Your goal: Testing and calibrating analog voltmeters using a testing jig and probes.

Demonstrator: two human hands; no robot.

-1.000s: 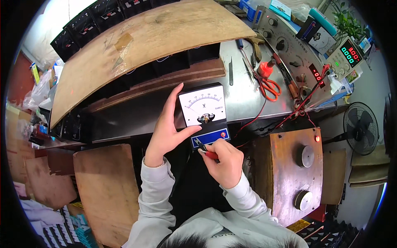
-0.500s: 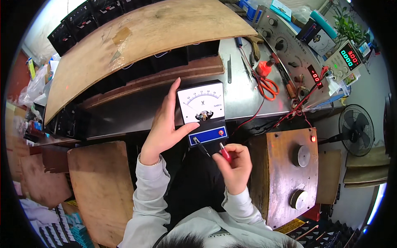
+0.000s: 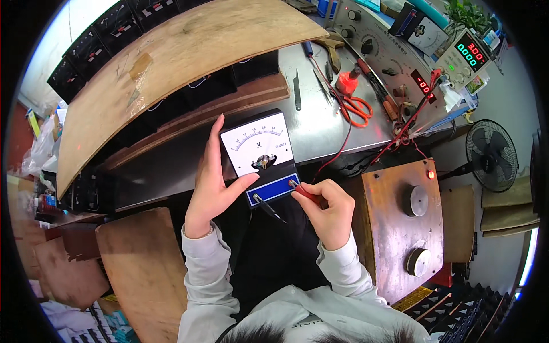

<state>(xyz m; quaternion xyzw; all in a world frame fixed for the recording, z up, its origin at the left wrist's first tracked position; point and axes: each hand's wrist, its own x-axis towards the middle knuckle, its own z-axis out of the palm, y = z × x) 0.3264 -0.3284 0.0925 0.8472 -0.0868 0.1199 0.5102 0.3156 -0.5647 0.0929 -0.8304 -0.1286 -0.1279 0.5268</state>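
"Where's the meter?"

"At the near edge of the steel bench, face up. The left hand is closed around its left side, thumb over the front. Whether the bench bears any weight, I can't tell."

"How far along are the connections?"

"One looks done: the black clip sits on the left terminal of the blue strip, no hand on it. The red clip is pinched between the right hand's thumb and fingers, its tip at the right terminal."

"Fastened?"

"I can't see whether its jaws have bitten. Securing and releasing it is, I'd judge, what's left there."

"Any reading?"

"The needle's too faint to make out. Farther right, the power supply is lit."
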